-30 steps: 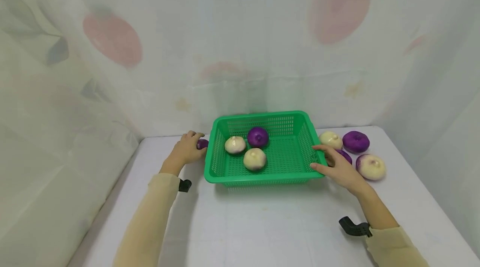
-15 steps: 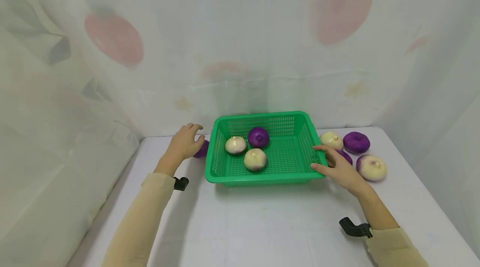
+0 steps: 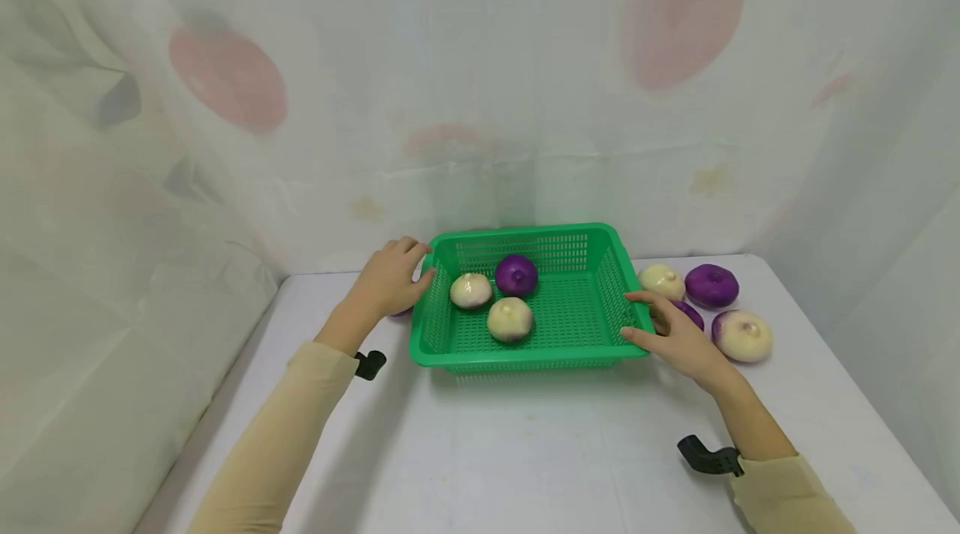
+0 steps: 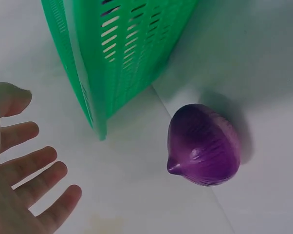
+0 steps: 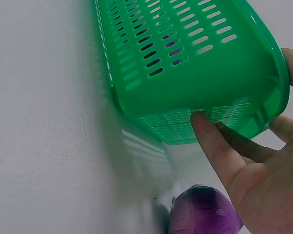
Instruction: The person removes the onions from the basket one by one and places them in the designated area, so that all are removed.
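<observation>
A green plastic basket (image 3: 525,359) holds a purple onion (image 3: 516,276) and two whitish onions (image 3: 510,320). My right hand (image 3: 678,338) grips its right rim; in the right wrist view, some fingers (image 5: 212,141) press the outer wall while another lies over the rim. My left hand (image 3: 390,280) is held beside the left rim, fingers loosely spread and holding nothing. In the left wrist view those fingers (image 4: 34,163) stand apart from the basket wall. On the table at the basket's left lies a purple onion (image 4: 202,146), mostly hidden by the left hand in the head view.
Right of the basket lie several more onions: a whitish one (image 3: 662,281), a purple one (image 3: 712,285), a white and purple one (image 3: 742,336), and a purple one (image 3: 690,315) partly behind my right hand. A printed curtain (image 3: 525,101) hangs behind the white table (image 3: 525,451).
My left hand has come off the purple onion left of the basket, lifted, and moved right to the basket's left rim. The right hand and basket have stayed put.
</observation>
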The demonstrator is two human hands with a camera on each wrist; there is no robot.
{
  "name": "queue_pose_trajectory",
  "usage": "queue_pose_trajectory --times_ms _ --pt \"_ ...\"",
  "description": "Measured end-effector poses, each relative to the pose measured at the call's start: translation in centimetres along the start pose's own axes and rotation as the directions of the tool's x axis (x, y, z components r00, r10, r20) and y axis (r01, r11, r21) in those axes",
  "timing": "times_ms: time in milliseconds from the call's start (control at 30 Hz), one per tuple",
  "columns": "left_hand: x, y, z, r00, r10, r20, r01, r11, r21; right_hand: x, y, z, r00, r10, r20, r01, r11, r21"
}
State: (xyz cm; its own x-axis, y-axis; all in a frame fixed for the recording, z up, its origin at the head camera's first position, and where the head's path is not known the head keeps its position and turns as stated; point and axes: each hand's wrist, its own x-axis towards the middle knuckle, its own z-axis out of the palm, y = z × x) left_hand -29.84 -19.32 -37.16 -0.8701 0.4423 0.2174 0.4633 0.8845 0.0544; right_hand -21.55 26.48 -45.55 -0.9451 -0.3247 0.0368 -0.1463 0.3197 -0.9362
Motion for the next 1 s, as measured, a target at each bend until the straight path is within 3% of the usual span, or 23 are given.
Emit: queue_pose_trajectory --times_ms 300,500,667,1000 --pt "1.2 1.6 -0.3 0.991 0.001 0.132 -0.009 0.998 0.061 0.1 -0.1 0.2 1.0 -0.005 -0.007 0.005 1.0 -0.009" --pt "2.4 3.2 -0.5 0.988 0.028 0.154 -0.037 0.998 0.057 -0.1 -0.2 0.0 1.0 0.009 -0.005 -0.009 0.999 -0.042" --pt "3.5 4.6 -0.7 0.984 0.015 0.175 -0.028 0.997 0.073 -0.3 -0.4 -0.2 1.0 0.008 -0.001 -0.009 0.998 -0.055" --pt "5.5 5.7 0.7 0.974 -0.037 0.223 0.018 0.996 0.087 -0.3 -0.5 -0.2 1.0 0.008 0.008 -0.008 0.999 -0.047"
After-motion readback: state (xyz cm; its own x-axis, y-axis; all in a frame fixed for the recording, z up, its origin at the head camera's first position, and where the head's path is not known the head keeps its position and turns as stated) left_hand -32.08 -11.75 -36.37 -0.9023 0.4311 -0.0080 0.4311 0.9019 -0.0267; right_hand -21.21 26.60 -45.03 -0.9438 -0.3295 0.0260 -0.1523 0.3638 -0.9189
